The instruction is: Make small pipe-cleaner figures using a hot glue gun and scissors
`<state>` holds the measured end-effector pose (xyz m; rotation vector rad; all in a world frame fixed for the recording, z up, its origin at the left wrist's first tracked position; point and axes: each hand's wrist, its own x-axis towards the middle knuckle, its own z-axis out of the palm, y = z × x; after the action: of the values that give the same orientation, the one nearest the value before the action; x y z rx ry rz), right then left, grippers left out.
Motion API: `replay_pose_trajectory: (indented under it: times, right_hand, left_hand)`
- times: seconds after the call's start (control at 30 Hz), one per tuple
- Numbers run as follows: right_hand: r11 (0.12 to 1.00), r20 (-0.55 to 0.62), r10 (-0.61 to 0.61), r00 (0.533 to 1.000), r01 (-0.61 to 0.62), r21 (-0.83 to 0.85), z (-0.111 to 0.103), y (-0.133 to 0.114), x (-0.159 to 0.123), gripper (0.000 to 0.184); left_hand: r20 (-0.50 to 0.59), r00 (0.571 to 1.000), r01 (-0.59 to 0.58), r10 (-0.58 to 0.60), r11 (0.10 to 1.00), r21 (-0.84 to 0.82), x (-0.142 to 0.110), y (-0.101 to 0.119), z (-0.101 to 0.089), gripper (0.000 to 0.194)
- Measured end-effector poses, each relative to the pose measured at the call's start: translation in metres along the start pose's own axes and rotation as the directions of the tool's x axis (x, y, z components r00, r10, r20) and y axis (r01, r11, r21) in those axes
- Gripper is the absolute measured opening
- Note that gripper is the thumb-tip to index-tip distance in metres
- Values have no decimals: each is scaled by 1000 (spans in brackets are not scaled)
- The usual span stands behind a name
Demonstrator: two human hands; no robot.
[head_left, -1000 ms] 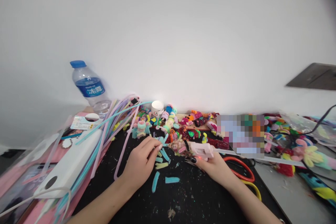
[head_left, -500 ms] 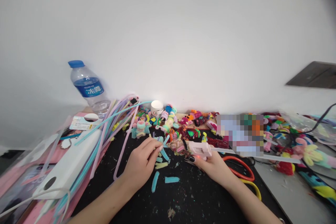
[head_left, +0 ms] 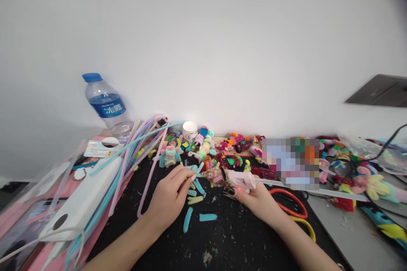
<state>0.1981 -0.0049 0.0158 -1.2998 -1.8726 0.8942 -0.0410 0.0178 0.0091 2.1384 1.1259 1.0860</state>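
Note:
My right hand (head_left: 254, 203) is wrapped around a pale pink hot glue gun (head_left: 240, 180), whose nozzle points left; a small red light glows on it. A long translucent glue stick (head_left: 333, 192) runs out of its back to the right. The nozzle end is crusted with fuzzy, tangled fibres. My left hand (head_left: 171, 190) is closed, its thumb and fingertips pinched at a light blue pipe cleaner piece (head_left: 193, 168), mostly hidden by the fingers. Around them on the black mat (head_left: 241, 241) lie several cut pieces, among them a blue piece (head_left: 208, 217) and a yellow piece (head_left: 195, 199).
Long pastel pipe cleaners (head_left: 127, 165) lie at left over a white power strip (head_left: 82, 190). A water bottle (head_left: 108, 106) stands behind. Several fuzzy figures (head_left: 229, 161) and a white paper cup (head_left: 190, 130) line the wall. Red-and-yellow-handled scissors (head_left: 294, 207) lie by my right forearm.
Almost nothing differs. My hands, the glue gun and the cut pieces stay in nearly the same places.

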Motion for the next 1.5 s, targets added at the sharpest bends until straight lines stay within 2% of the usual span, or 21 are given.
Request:
replay_pose_trajectory:
  times: [0.37, 0.9, 1.1, 1.33, 1.5]
  right_hand:
    - [997, -19, 60, 998, -59, 54, 0, 1, 0, 30]
    - [989, -21, 148, 989, -147, 22, -1, 2, -1, 31]
    - [989, -21, 141, 990, -142, -36, -1, 3, 0, 30]
    - [988, -37, 80, 996, -84, -129, -2, -1, 1, 26]
    - [970, -101, 30, 994, -54, -239, -2, -3, 1, 25]
  left_hand:
    - [-34, 999, 4, -3, 999, 35, 1, -2, -4, 13]
    - [-74, 997, 17, -9, 994, 104, 4, -1, -7, 13]
    - [-89, 996, 27, -15, 991, 133, 3, 0, -8, 13]
    - [-112, 993, 44, -30, 991, 125, 4, -4, -7, 13]
    - [-185, 981, 80, -62, 992, 94, 3, -4, -8, 12]
